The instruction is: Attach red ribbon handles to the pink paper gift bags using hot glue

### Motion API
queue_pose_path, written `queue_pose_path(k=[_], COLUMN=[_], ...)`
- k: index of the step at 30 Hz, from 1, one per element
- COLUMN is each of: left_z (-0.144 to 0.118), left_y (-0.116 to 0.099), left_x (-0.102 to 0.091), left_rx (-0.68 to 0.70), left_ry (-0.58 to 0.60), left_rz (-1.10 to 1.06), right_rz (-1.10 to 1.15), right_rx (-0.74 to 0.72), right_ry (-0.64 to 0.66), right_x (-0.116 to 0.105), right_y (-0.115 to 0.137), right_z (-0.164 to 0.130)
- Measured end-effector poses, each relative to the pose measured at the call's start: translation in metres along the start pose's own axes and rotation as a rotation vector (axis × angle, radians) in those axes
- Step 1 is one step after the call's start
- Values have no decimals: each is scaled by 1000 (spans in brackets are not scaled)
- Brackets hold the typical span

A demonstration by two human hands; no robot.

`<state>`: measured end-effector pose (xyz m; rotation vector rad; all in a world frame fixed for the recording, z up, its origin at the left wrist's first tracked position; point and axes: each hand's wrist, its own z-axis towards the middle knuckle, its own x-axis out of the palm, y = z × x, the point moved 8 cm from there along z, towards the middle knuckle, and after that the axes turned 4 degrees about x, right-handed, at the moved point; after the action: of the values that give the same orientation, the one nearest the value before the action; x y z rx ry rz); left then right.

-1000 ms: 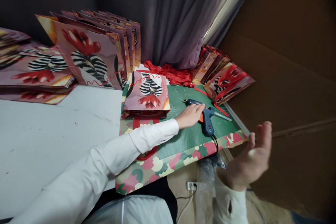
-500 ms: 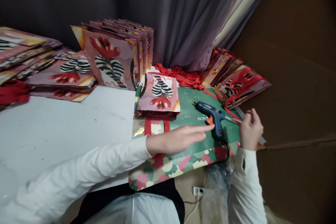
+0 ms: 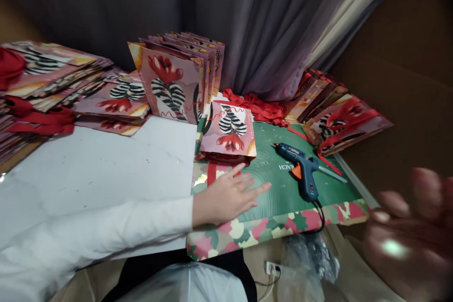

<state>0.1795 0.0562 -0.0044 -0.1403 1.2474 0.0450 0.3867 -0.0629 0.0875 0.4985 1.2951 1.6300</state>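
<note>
Left hand (image 3: 226, 196), fingers spread flat and gripping nothing, rests on the green mat (image 3: 279, 188) near the glue gun (image 3: 300, 167), probably light, rigid, best held by its handle; blurred right hand (image 3: 406, 226) appears open, empty.

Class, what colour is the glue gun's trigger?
Orange, on the blue glue gun; clearest in the head view.

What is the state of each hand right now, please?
Left hand: open, fingers spread flat on the green cutting mat, holding nothing.
Right hand: blurred, raised off the table; appears open, empty.
</note>
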Motion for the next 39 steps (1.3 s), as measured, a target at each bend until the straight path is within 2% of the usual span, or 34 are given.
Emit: queue_pose_path(k=[1,2,3,4,5,8,10,12,17,29,34,36,39], left_z=[-14,-26,-37,-44,-48,-45,-40,-35,-33,-51,-60,-61,-57], left_y=[12,27,41,50,56,62,70,79,95,114,119,117,114], left_x=[-1,0,1,3,7,25,36,42,41,36,40,41,40], left_rx=[-55,-152,-253,-323,-353,-338,-391,-456,-495,-579,-590,-566,-523], left_ry=[23,67,95,116,136,168,177,180,185,229,291,300,296], left_rz=[20,46,81,126,168,216,195,180,167,148,183,195,203], right_rz=[39,50,-16,-77,-146,-463,-676,-815,-889,-855,-853,-835,-765], right_rx=[9,-7,36,14,-80,-487,-578,-600,-579,-538,-436,-440,-492], right_ry=[48,175,434,669,787,875,874,855,833,757,850,885,1003], right_x=[13,37,75,113,143,217,251,270,280,259,257,256,253], right_y=[-6,-13,-25,-34,-37,-39,-47,-53,-60,-72,-85,-84,-78], right_z=[-3,-8,-21,-38,-53,-91,-102,-104,-93,-74,-62,-56,-55])
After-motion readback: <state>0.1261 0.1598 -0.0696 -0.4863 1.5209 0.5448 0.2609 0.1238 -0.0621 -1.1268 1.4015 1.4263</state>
